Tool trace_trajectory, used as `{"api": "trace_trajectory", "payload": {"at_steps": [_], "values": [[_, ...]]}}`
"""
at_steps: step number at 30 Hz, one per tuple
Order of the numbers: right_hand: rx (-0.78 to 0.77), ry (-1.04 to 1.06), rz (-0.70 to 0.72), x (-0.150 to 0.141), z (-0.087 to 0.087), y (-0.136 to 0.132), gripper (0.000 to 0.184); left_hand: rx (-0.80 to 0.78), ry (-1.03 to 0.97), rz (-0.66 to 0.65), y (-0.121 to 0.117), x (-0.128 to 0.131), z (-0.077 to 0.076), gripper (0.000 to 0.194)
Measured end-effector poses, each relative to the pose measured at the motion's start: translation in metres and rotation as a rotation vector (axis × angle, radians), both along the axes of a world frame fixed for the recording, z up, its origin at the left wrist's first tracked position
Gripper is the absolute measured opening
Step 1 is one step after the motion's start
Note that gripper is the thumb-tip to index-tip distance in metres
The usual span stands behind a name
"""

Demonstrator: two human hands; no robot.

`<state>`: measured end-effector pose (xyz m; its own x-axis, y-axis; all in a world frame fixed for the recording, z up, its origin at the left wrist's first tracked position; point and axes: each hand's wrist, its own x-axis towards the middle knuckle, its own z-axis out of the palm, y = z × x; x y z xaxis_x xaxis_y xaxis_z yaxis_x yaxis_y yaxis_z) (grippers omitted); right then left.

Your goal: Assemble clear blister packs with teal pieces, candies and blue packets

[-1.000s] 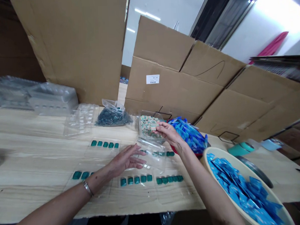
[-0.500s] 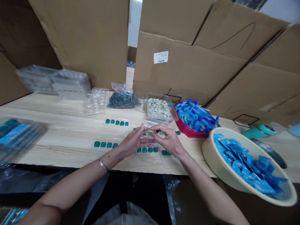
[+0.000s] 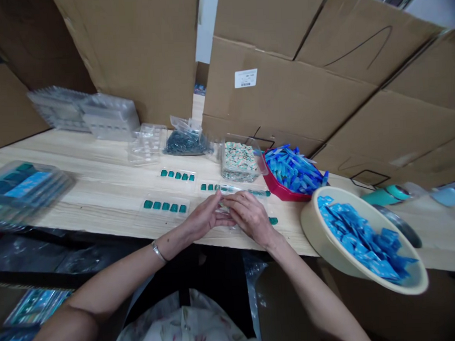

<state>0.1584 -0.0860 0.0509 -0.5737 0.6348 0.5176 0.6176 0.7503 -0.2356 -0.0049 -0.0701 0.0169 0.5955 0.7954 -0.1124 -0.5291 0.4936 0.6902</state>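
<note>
Small, pale, clear-edged plastic piece (image 3: 224,207), centre of frame, is being gripped between bare left hand (image 3: 206,216) and bare right hand (image 3: 250,217), fingers of both closed on it; neither is lying nearer, long axis being hidden.

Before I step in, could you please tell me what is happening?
A person's left hand and right hand meet over the table, with a small item between them, mostly hidden. Rows of green pieces lie nearby. Beyond the hands stands a clear box of pale pieces; to the right are a red container of blue pieces and a cream tub of blue packets.
</note>
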Motion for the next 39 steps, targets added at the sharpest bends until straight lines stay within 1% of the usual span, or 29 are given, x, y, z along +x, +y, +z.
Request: {"api": "trace_trajectory", "payload": {"at_steps": [3, 5, 7, 10, 13, 16, 19, 21, 24, 27, 30, 32, 35, 39], "values": [[-0.068, 0.039, 0.030, 0.005, 0.006, -0.002, 0.030, 0.010, -0.022, -0.003, -0.002, 0.003, -0.002, 0.040], [-0.080, 0.023, 0.034, 0.008, 0.010, -0.004, 0.031, 0.019, -0.037, 0.015, -0.003, 0.005, -0.001, 0.038], [-0.055, -0.008, 0.030, 0.009, 0.011, -0.008, 0.031, 0.026, -0.037, 0.044, -0.004, 0.005, 0.000, 0.035], [0.004, -0.012, 0.003, 0.008, 0.007, -0.011, 0.028, 0.018, -0.037, 0.073, -0.005, 0.006, 0.000, 0.032], [-0.013, 0.102, -0.055, 0.004, 0.000, -0.011, 0.022, -0.006, -0.043, 0.077, -0.006, 0.008, -0.001, 0.031], [-0.096, 0.288, -0.164, -0.001, -0.004, -0.008, 0.013, -0.006, -0.059, 0.059, -0.005, 0.009, -0.003, 0.034], [-0.184, 0.416, -0.264, -0.004, -0.003, -0.005, 0.009, -0.012, -0.077, 0.044, -0.003, 0.008, -0.006, 0.036], [-0.169, 0.437, -0.268, -0.004, 0.001, -0.004, 0.009, -0.025, -0.076, 0.040, -0.002, 0.008, -0.007, 0.037], [-0.069, 0.334, -0.183, -0.003, 0.007, -0.005, 0.012, -0.030, -0.081, 0.042, -0.002, 0.006, -0.007, 0.037], [-0.005, 0.105, -0.081, 0.001, 0.012, -0.005, 0.017, -0.034, -0.088, 0.042, -0.003, 0.005, -0.007, 0.038], [0.045, -0.128, -0.009, 0.004, 0.015, -0.004, 0.023, -0.023, -0.089, 0.015, -0.003, 0.005, -0.008, 0.038], [0.056, -0.261, 0.039, 0.007, 0.017, -0.003, 0.026, -0.009, -0.086, 0.002, -0.003, 0.005, -0.009, 0.038], [0.027, -0.416, 0.090, 0.012, 0.024, -0.001, 0.030, 0.008, -0.066, -0.012, -0.002, 0.004, -0.009, 0.037], [0.038, -0.528, 0.150, 0.016, 0.031, 0.005, 0.030, 0.019, 0.002, -0.059, -0.002, 0.003, -0.005, 0.038]]}}
